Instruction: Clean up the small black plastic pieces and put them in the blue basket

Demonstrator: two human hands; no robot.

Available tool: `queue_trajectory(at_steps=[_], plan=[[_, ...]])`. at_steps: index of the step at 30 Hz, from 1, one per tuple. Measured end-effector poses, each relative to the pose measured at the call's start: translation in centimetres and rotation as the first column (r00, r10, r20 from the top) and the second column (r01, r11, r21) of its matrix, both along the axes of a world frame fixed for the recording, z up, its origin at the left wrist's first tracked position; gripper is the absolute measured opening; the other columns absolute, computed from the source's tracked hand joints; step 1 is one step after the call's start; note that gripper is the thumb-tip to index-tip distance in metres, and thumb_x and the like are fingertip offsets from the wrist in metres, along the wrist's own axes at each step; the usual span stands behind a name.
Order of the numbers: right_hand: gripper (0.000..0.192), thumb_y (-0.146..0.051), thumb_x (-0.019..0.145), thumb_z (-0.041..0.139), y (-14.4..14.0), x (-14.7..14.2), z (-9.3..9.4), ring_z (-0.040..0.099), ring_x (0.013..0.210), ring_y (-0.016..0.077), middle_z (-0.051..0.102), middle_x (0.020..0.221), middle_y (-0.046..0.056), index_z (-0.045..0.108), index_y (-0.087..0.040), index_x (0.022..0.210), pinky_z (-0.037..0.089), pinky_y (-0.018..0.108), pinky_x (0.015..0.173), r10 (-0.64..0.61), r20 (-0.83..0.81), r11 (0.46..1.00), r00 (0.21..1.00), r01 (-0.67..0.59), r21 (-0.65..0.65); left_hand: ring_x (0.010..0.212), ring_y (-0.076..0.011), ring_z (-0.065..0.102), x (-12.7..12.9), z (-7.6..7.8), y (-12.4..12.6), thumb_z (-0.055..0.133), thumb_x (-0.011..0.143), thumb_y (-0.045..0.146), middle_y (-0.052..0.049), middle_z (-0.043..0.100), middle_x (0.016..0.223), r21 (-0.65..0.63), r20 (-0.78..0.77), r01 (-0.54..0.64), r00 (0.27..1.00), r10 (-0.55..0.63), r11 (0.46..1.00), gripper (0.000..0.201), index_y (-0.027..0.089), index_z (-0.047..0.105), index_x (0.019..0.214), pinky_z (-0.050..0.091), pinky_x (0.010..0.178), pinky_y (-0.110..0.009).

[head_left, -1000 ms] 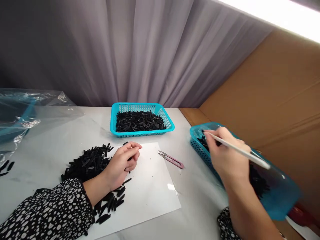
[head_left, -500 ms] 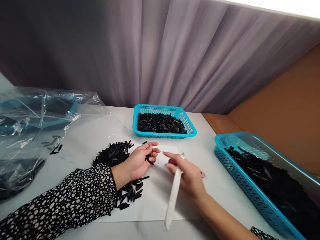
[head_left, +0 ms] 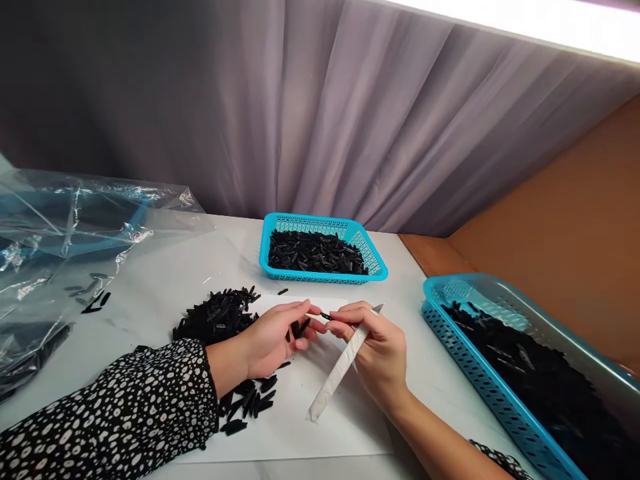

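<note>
White and smooth, the worktop (head_left: pixel 240 250) carries a white sheet (head_left: pixel 290 430) at its near side, with loose black strips (head_left: pixel 250 401) scattered on it below the left wrist. Above the sheet, the left hand (head_left: pixel 270 341) is turned palm up, its fingers curled around a few black pieces (head_left: pixel 299 329). Facing it, the right hand (head_left: pixel 383 353) pinches one small black piece (head_left: pixel 325 316) between thumb and forefinger, and also holds a white-wrapped blade (head_left: pixel 337 375) slanting across it. Whether the left fingertips grip that piece's other end, I cannot tell. Just beyond the left wrist lies a black heap (head_left: pixel 215 319). Rightward stands a long blue basket (head_left: pixel 480 380) of black material; leftward, a clear plastic bag (head_left: pixel 75 230). Farther back, a turquoise basket (head_left: pixel 325 276) holds more strips before a grey curtain (head_left: pixel 320 107).
</note>
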State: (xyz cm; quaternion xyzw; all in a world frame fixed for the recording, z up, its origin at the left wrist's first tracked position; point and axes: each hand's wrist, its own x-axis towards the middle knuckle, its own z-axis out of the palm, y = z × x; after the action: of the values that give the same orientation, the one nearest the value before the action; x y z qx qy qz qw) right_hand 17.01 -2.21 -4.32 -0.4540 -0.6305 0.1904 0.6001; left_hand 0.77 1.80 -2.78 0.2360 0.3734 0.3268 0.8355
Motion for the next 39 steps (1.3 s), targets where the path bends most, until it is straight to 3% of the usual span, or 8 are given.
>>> queue_trajectory(at_steps=[2, 5, 8, 13, 20, 28, 34, 39], plan=[[0.006, -0.023, 0.079, 0.079, 0.1, 0.1, 0.0, 0.065, 0.059, 0.0186, 0.07, 0.067, 0.002, 0.074, -0.023, 0.074, 0.052, 0.032, 0.054, -0.005, -0.054, 0.999, 0.999, 0.003, -0.037, 0.056, -0.0074, 0.051, -0.1, 0.3, 0.0, 0.072, 0.085, 0.032, -0.004, 0.065, 0.073, 0.137, -0.054, 0.052, 0.998, -0.045, 0.989, 0.022, 0.011, 0.072, 0.089, 0.029, 0.046, -0.019], [0.004, -0.023, 0.078, 0.079, 0.2, 0.0, -0.5, 0.065, 0.061, 0.0188, 0.07, 0.069, 0.002, 0.076, -0.023, 0.075, 0.054, 0.033, 0.055, 0.034, -0.151, 0.992, 0.988, -0.052, -0.112, 0.054, -0.0058, 0.044, 0.0, 0.7, 0.1, 0.082, 0.073, 0.032, 0.001, 0.062, 0.068, 0.351, -0.173, 0.066, 0.985, -0.004, 0.934, 0.023, 0.014, 0.071, 0.083, 0.027, 0.049, -0.02], [0.007, -0.02, 0.08, 0.076, 0.3, -0.1, -0.8, 0.067, 0.063, 0.0179, 0.072, 0.075, 0.003, 0.078, -0.025, 0.085, 0.057, 0.033, 0.058, 0.115, -0.272, 0.974, 0.955, -0.163, -0.161, 0.053, -0.006, 0.04, 0.1, 0.9, 0.3, 0.082, 0.071, 0.035, 0.001, 0.062, 0.065, 0.438, -0.216, 0.045, 0.975, 0.057, 0.898, 0.025, 0.014, 0.069, 0.075, 0.028, 0.051, -0.021], [0.009, -0.02, 0.08, 0.075, 0.3, -0.1, -0.8, 0.068, 0.063, 0.0166, 0.072, 0.077, 0.002, 0.078, -0.025, 0.087, 0.059, 0.034, 0.062, 0.14, -0.41, 0.95, 0.901, -0.239, -0.202, 0.051, -0.0065, 0.039, 0.3, 0.6, 0.3, 0.083, 0.067, 0.038, 0.003, 0.06, 0.062, 0.495, -0.193, -0.006, 0.974, 0.117, 0.869, 0.028, 0.015, 0.069, 0.073, 0.029, 0.051, -0.022], [0.023, -0.039, 0.079, 0.077, 0.5, 0.7, -1.1, 0.063, 0.072, 0.0189, 0.067, 0.076, 0.003, 0.074, -0.022, 0.094, 0.053, 0.033, 0.067, 0.002, -0.313, 0.964, 0.95, -0.085, -0.25, 0.061, -0.0124, 0.053, 0.0, 0.3, 0.3, 0.079, 0.073, 0.031, -0.001, 0.064, 0.065, 0.595, -0.289, -0.014, 0.929, 0.23, 0.804, 0.016, 0.016, 0.073, 0.076, 0.037, 0.056, -0.024], [0.043, -0.057, 0.098, 0.038, 0.0, 0.5, -1.3, 0.063, 0.064, 0.0184, 0.066, 0.063, 0.0, 0.064, -0.023, 0.098, 0.05, 0.034, 0.068, 0.03, -0.289, 0.976, 0.957, -0.09, -0.197, 0.061, -0.0134, 0.057, 0.2, 0.8, 0.1, 0.081, 0.07, 0.027, -0.001, 0.064, 0.063, 0.601, -0.272, -0.033, 0.931, 0.243, 0.799, 0.013, 0.016, 0.074, 0.072, 0.039, 0.056, -0.025], [0.029, -0.042, 0.1, 0.048, -0.1, 0.4, -1.3, 0.053, 0.044, 0.013, 0.064, 0.058, -0.003, 0.069, -0.023, 0.105, 0.045, 0.027, 0.048, -0.011, -0.235, 0.978, 0.972, -0.038, -0.203, 0.061, -0.0132, 0.057, 0.2, 0.8, 0.0, 0.08, 0.071, 0.028, 0.0, 0.063, 0.062, 0.602, -0.257, -0.032, 0.938, 0.232, 0.798, 0.013, 0.016, 0.073, 0.073, 0.039, 0.056, -0.024], [0.013, -0.026, 0.084, 0.072, 0.1, 0.3, -0.8, 0.065, 0.062, 0.018, 0.07, 0.072, 0.002, 0.076, -0.026, 0.097, 0.053, 0.033, 0.06, 0.016, -0.051, 0.997, 0.999, -0.02, -0.069, 0.053, -0.0083, 0.047, 0.2, 0.4, 0.1, 0.079, 0.073, 0.029, 0.002, 0.062, 0.061, 0.608, -0.277, -0.002, 0.937, 0.214, 0.794, 0.015, 0.016, 0.072, 0.074, 0.037, 0.053, -0.022]])
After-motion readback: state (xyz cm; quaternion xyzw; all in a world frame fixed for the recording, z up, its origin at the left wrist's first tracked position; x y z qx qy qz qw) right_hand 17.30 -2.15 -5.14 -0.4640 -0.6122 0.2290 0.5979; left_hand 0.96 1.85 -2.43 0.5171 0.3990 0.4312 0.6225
